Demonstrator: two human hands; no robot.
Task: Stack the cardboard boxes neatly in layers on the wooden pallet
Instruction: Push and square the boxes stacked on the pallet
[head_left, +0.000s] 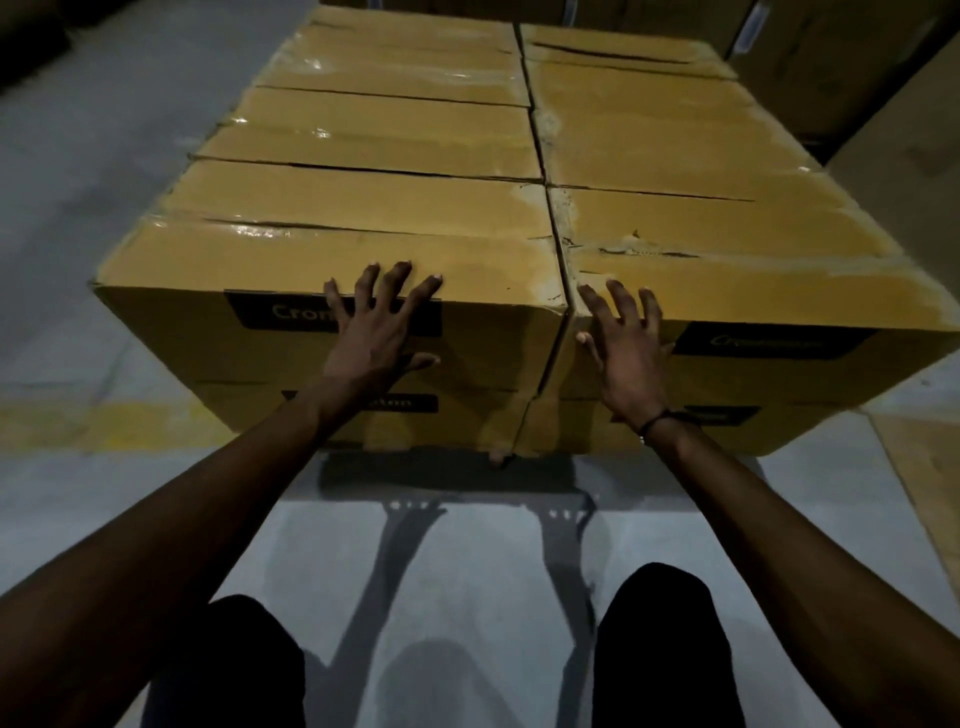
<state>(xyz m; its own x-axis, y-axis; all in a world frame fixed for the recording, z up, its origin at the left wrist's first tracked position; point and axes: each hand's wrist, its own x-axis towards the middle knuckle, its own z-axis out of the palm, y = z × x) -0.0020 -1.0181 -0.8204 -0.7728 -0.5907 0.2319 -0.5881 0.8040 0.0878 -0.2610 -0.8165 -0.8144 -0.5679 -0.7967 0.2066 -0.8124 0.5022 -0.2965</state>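
The step in hand is alignment of the top layer. The left hand (375, 332) lies flat, fingers spread wide, against the near face of the near left box (332, 260), with the fingertips reaching its top edge. The right hand (626, 345) is likewise spread and holds nothing; it lies on the near face of the near right box (737, 280), just beside the seam (563, 291) where the two boxes meet.

The stack of cardboard boxes (405, 145) stands on the floor area directly ahead, in two columns running from near to far, with a lower layer (358, 415) showing beneath the top one. The wooden pallet is hidden under the stack; only a dark shadow shows below the near edge. More cartons (831, 57) stand at the far right.

Judgement: the visible layers appear complete and the task is well advanced. At the seam the near corners of the two front boxes angle slightly outward, so the near face is not flush. The next move calls for an even forward push with both palms, applied level, to seat the two boxes against those behind without skewing them or crushing the taped corners.
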